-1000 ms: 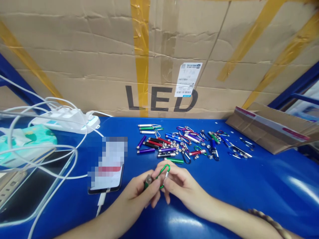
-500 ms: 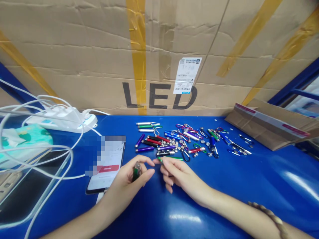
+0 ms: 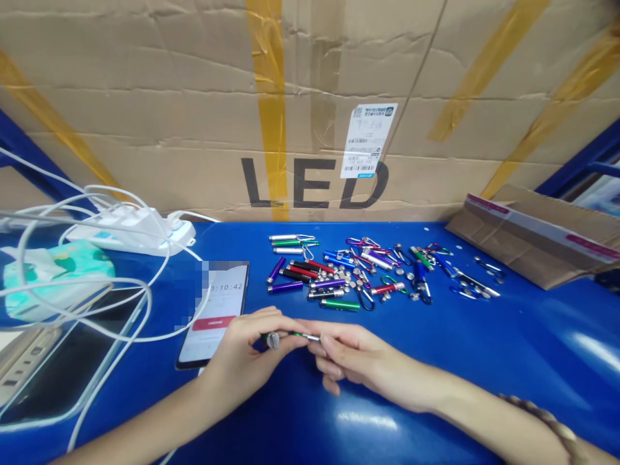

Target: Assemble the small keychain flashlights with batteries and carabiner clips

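Note:
My left hand (image 3: 252, 345) is closed around a dark tube with a silver end (image 3: 273, 340), most of it hidden in the palm. Its thumb and forefinger also pinch one end of a thin green-and-silver piece (image 3: 312, 338), which looks like a small carabiner clip. The other end of that piece is between the thumb and fingers of my right hand (image 3: 351, 352), so the fingertips of both hands meet at it. Just beyond them lies a green mini flashlight (image 3: 340, 305). Behind it are a black one (image 3: 325, 294) and a purple one (image 3: 328, 284).
Loose flashlights, carabiners and button cells (image 3: 353, 282) spread over the blue table (image 3: 411, 349). At left are a phone (image 3: 216, 323) showing a timer, white cables (image 3: 140, 336), a power strip (image 3: 128, 229) and a tissue pack (image 3: 62, 278). An open carton (image 3: 537, 239) stands at right, a large LED box (image 3: 203, 129) behind.
My hands have come together, and the green piece from my right hand is now pinched between both. The tube in my left hand has turned its silver end toward me. The view has shifted slightly.

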The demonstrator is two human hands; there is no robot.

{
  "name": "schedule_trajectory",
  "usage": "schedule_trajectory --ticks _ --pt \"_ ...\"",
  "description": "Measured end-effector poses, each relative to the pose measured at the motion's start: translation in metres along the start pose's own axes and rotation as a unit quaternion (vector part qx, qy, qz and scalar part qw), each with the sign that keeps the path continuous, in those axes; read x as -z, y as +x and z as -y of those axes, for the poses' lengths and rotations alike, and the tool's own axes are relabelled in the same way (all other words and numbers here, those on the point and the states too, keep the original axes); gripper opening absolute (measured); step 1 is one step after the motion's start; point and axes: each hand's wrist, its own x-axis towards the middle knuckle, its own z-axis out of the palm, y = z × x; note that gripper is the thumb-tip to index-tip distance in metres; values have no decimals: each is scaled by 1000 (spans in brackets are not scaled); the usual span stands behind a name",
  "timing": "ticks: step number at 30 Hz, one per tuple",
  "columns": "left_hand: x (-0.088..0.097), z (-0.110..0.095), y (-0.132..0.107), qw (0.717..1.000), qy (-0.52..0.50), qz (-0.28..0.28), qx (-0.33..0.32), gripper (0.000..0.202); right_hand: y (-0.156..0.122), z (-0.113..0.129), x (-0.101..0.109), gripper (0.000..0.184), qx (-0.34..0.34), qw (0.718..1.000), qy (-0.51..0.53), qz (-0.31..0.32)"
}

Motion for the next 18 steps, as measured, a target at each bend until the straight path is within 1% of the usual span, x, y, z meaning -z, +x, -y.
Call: schedule_trajectory --ticks 3,5,8,11,14,18 --pt "2 0 -3 999 18 11 -43 11 -1 5 -2 36 13 992 -127 -11" --pt "4 -1 -5 997 28 24 -73 11 -2 7 -3 34 20 983 -184 -19" --pt "5 -3 -7 991 44 33 -120 10 -4 7 -3 27 30 977 -209 -11" --pt "6 -2 -9 985 57 31 -159 13 -6 6 -2 25 33 975 -222 -4" --pt "5 -1 -11 981 72 25 -180 16 -8 5 -2 25 31 969 -246 -6" --pt "5 0 -12 974 107 23 -199 15 -9 5 -4 29 25 958 -282 -32"
